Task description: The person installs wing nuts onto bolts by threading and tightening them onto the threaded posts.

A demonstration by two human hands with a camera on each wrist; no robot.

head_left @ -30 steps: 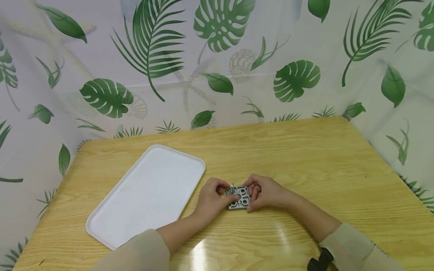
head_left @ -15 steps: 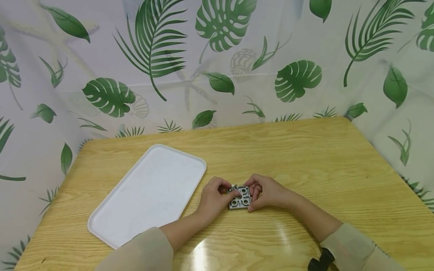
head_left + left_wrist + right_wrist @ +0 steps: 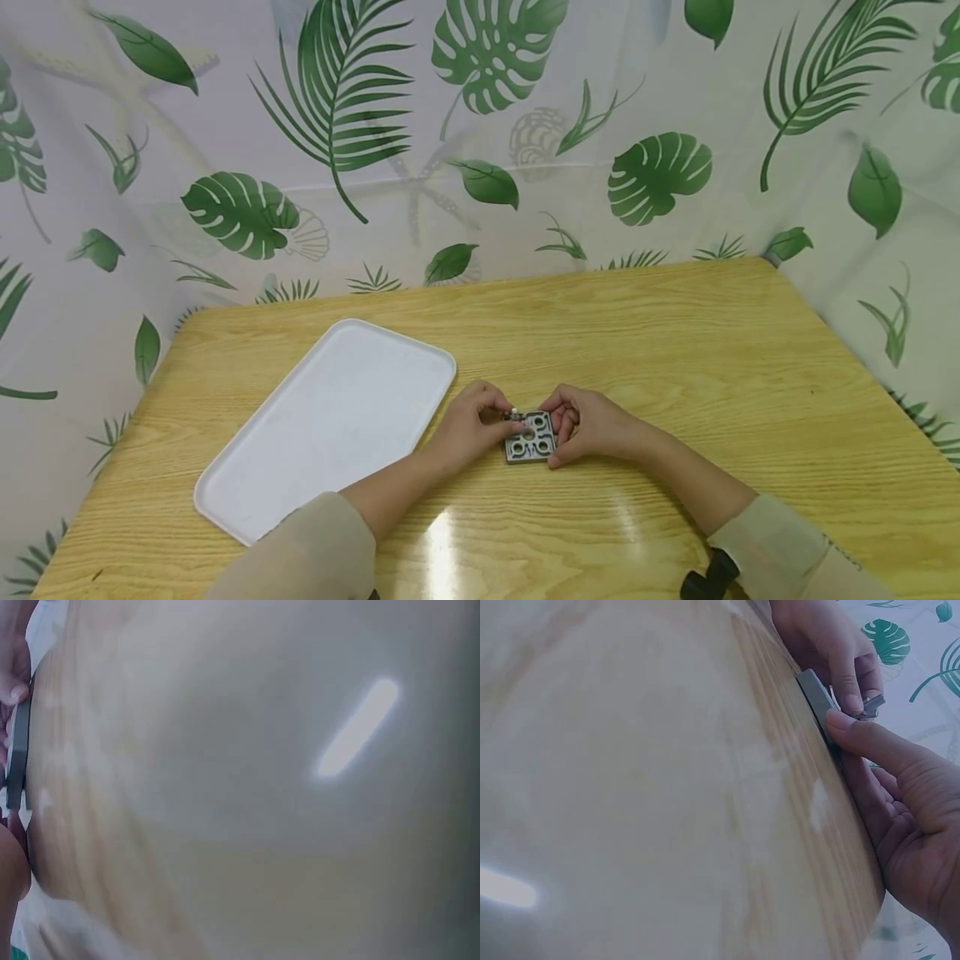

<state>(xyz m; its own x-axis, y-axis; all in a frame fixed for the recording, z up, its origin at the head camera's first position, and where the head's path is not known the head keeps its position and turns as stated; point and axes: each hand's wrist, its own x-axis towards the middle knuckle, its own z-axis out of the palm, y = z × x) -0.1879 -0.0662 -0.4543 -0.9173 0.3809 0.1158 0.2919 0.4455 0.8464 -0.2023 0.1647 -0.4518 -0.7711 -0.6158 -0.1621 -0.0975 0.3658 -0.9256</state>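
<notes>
A square grey metal plate [image 3: 532, 448] with several round holes and curved grooves lies low over the table, its holed face up. My right hand [image 3: 592, 427] grips its right side, thumb at the near corner and fingers at the far one. At the plate's far left corner a small shiny metal fitting [image 3: 515, 413] stands up. My left hand [image 3: 471, 427] pinches this fitting between thumb and forefinger. The right wrist view shows a flared end of the fitting [image 3: 873, 706] beside the left thumb. In the left wrist view only the plate's edge [image 3: 20, 750] shows.
A white rectangular tray [image 3: 330, 417] lies at an angle on the wooden table [image 3: 637, 333], left of the hands. A leaf-patterned cloth [image 3: 480, 225] hangs behind the table and along its sides. A black strap piece [image 3: 708, 575] is at the right sleeve.
My left thumb has drawn back from the plate's middle toward its far left corner, and the left wrist has shifted slightly. The right hand and the plate have stayed nearly still.
</notes>
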